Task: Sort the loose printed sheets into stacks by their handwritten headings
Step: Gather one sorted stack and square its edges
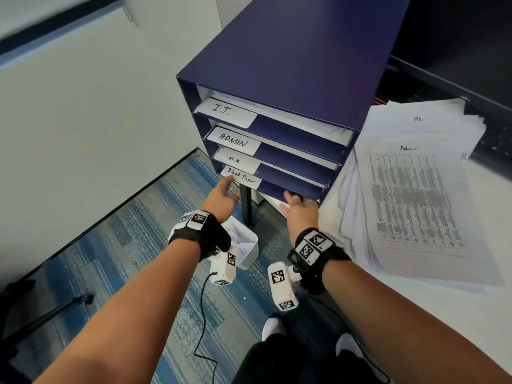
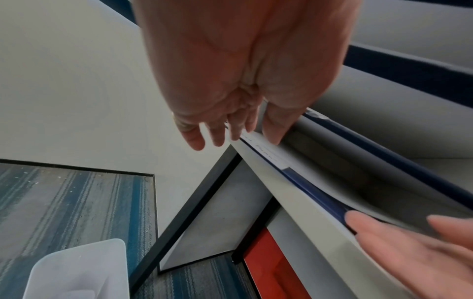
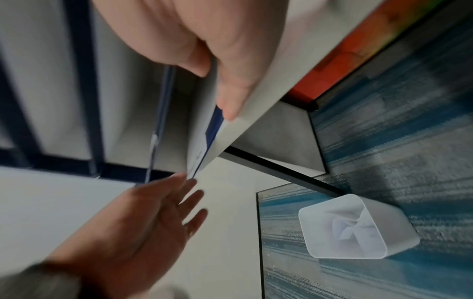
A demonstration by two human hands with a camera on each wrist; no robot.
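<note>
A dark blue paper sorter [image 1: 291, 51] stands on the white table [image 1: 457, 314]. Its shelves carry handwritten labels: I.T. [image 1: 221, 109], ADMIN [image 1: 232, 139], H.R [image 1: 235, 160] and Blank Paper [image 1: 241, 176]. A messy pile of loose printed sheets [image 1: 415, 195] lies right of it, with "HR" and "Admin" written on the top sheets. My left hand [image 1: 228, 187] reaches with straight fingers [image 2: 217, 139] to the Blank Paper label's left corner and holds nothing. My right hand [image 1: 293, 200] touches the bottom shelf's front edge near its right end, thumb [image 3: 230, 97] along the table edge; its fingertips are partly hidden.
A white waste bin [image 1: 246, 245] with crumpled paper stands on the blue striped carpet below my hands, beside the black table leg [image 1: 246, 206]. A white wall [image 1: 97, 120] runs close on the left. A dark keyboard [image 1: 493, 139] lies behind the pile.
</note>
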